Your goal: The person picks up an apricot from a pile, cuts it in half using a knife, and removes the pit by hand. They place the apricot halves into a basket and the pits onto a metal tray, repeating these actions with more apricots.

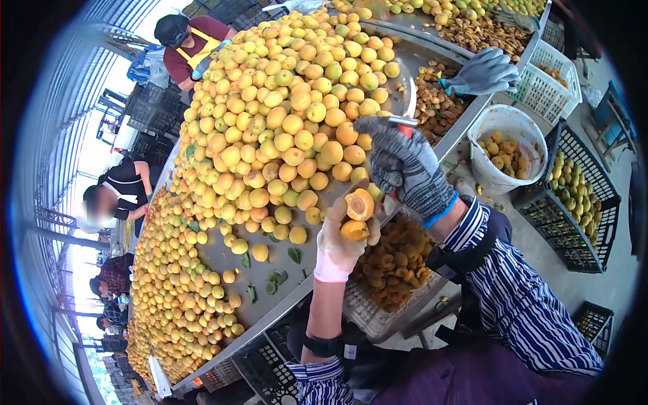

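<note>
— Where are we with this one?
— Our left hand (337, 246), in the pale glove, pinches an apricot (358, 204) just over the edge of the table (283, 291). The fruit is already split, and its cut face shows. Our right hand (405, 169), in a grey glove, is closed round a knife (403, 123) just above the fruit, blade pointing away from us.
— So the cut is done?
— We judge so, though we cannot tell whether the pit is out. The next move, we think, calls for parting the halves and letting them fall into the tray (368, 314) right below our hands. The blade should stay off the pale glove.
— What's around us?
— A big pile (270, 101) of whole fruit covers the table ahead. Pits (435, 101) lie heaped beyond the knife, and a co-worker's glove (482, 71) rests past them. A bucket (503, 120) and black crates (582, 255) stand on the floor to our right. Other people work along the far side.
— Anything in our way?
— Little. Our hands sit close together, so the blade near our fingers is the main worry.
</note>
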Tool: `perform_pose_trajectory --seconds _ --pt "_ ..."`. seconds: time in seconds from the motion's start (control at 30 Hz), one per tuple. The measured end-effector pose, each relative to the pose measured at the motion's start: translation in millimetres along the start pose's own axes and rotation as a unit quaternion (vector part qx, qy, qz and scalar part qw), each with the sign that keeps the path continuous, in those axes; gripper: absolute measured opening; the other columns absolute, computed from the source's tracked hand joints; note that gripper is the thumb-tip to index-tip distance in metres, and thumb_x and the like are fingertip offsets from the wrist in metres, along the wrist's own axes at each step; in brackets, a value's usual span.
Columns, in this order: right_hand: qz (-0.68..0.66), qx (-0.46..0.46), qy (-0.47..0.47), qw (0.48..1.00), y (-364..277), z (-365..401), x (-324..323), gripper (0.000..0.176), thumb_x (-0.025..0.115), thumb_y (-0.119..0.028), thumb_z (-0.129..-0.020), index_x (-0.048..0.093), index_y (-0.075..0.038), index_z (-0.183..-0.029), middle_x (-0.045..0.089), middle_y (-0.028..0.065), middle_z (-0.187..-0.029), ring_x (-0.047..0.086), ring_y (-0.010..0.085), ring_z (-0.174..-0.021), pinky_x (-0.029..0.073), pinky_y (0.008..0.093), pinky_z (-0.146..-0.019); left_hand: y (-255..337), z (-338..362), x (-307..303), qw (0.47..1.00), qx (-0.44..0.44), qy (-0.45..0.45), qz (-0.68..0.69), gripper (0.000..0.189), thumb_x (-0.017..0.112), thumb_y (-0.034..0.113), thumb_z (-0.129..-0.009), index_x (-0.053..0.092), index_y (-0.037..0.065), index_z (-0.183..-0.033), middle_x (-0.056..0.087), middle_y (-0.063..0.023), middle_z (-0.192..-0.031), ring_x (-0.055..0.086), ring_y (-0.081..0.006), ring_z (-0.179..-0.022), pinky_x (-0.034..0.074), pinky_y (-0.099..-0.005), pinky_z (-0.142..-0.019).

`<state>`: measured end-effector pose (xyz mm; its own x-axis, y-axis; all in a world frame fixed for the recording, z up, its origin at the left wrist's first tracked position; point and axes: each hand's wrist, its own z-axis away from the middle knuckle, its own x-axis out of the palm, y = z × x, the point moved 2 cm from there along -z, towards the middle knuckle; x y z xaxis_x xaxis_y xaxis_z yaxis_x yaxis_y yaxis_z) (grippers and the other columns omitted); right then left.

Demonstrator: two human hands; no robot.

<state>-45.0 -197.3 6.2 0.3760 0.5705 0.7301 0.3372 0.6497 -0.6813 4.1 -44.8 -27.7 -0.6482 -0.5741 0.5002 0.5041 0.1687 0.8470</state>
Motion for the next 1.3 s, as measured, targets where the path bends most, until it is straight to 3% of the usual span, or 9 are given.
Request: perform_pose_trajectory --seconds 0.33,0.87,0.93,0.97,1.0,1.07,1.13,1.27,1.3 --pt "-0.136 -0.02 -0.094 0.986 -12.2 -0.6 -1.9 0.028 0.054 -0.021 -0.093 0.06 0.002 -0.108 0.04 -0.0068 -0.051 0.034 0.0033 -0.037 0.027 0.0193 -0.034 -33.1 9.0 17.5 0.992 -0.05 -0.002 -0.116 0.056 0.035 0.054 -0.093 0.053 0.002 -0.1 0.049 -0.0095 -0.065 0.041 -0.0182 -0.048 0.032 -0.0288 -0.048" --pt "-0.056 0.006 -0.173 0.983 -6.1 8.1 7.5 0.031 0.055 -0.025 -0.093 0.061 0.003 -0.104 0.043 -0.0064 -0.048 0.037 0.0023 -0.035 0.029 0.0179 -0.035 -12.9 16.9 36.6 0.983 -0.173 0.019 -0.05 0.068 0.03 0.057 -0.093 0.057 -0.005 -0.084 0.05 -0.0094 -0.058 0.042 -0.0172 -0.043 0.035 -0.0274 -0.043" --pt "0.048 0.016 -0.213 0.976 -10.8 10.0 14.9 0.029 0.057 -0.023 -0.092 0.062 0.003 -0.102 0.046 -0.006 -0.051 0.038 0.0022 -0.037 0.029 0.0175 -0.036 -16.6 17.5 28.9 0.985 -0.174 0.0 0.0 0.044 0.048 0.039 -0.092 0.055 -0.004 -0.097 0.058 -0.0109 -0.069 0.053 -0.02 -0.054 0.043 -0.0297 -0.049" --pt "0.162 -0.165 -0.2 0.952 0.5 4.9 13.4 0.028 0.058 -0.023 -0.091 0.062 0.003 -0.101 0.049 -0.0055 -0.056 0.039 0.0012 -0.039 0.029 0.0173 -0.037 -22.4 18.7 25.2 0.984 -0.176 -0.001 -0.001 0.044 0.048 0.039 -0.092 0.055 -0.004 -0.097 0.058 -0.0109 -0.069 0.053 -0.02 -0.054 0.043 -0.0297 -0.049" --pt "0.161 -0.165 -0.198 0.953 9.4 1.9 8.9 0.028 0.058 -0.023 -0.091 0.062 0.003 -0.101 0.049 -0.0055 -0.056 0.039 0.0012 -0.039 0.029 0.0173 -0.037 -28.0 19.8 20.4 0.991 -0.11 0.017 -0.069 0.034 0.055 0.025 -0.087 0.05 -0.003 -0.107 0.06 -0.0112 -0.077 0.057 -0.0209 -0.061 0.047 -0.0311 -0.054" --pt "0.09 -0.021 -0.163 0.982 16.0 -2.7 7.1 0.028 0.059 -0.024 -0.091 0.063 0.002 -0.101 0.048 -0.0066 -0.057 0.038 0.0002 -0.04 0.029 0.0172 -0.038 -36.6 19.8 8.6 0.989 -0.044 0.031 -0.138 0.039 0.061 0.011 -0.083 0.045 -0.001 -0.116 0.062 -0.0115 -0.085 0.06 -0.0218 -0.068 0.051 -0.0326 -0.059" --pt "0.071 0.027 -0.204 0.976 12.5 -4.2 5.0 0.029 0.059 -0.027 -0.091 0.062 0.0 -0.1 0.042 -0.0081 -0.054 0.035 0.0011 -0.038 0.028 0.0182 -0.036 -37.1 19.8 7.4 0.844 0.192 -0.057 -0.497 0.064 0.064 -0.009 -0.073 0.033 0.003 -0.127 0.063 -0.0111 -0.093 0.062 -0.0209 -0.077 0.053 -0.0328 -0.067" --pt "-0.027 0.192 -0.042 0.98 22.7 -9.7 -3.9 0.028 0.056 -0.029 -0.092 0.061 -0.002 -0.097 0.034 -0.0092 -0.051 0.03 0.0033 -0.037 0.024 0.0202 -0.034 -40.1 18.2 16.1 0.841 0.207 -0.006 -0.499 0.06 0.063 -0.007 -0.075 0.033 0.003 -0.127 0.062 -0.0117 -0.09 0.061 -0.0199 -0.075 0.054 -0.0309 -0.064" --pt "-0.062 0.216 -0.056 0.973 27.3 -13.0 -6.9 0.027 0.058 -0.029 -0.09 0.062 -0.003 -0.095 0.037 -0.0069 -0.051 0.032 0.0052 -0.037 0.026 0.0218 -0.034 -41.7 18.3 15.9 0.966 0.091 0.005 -0.244 0.058 0.062 -0.008 -0.076 0.035 0.003 -0.126 0.061 -0.0114 -0.087 0.061 -0.0194 -0.073 0.053 -0.0303 -0.062"
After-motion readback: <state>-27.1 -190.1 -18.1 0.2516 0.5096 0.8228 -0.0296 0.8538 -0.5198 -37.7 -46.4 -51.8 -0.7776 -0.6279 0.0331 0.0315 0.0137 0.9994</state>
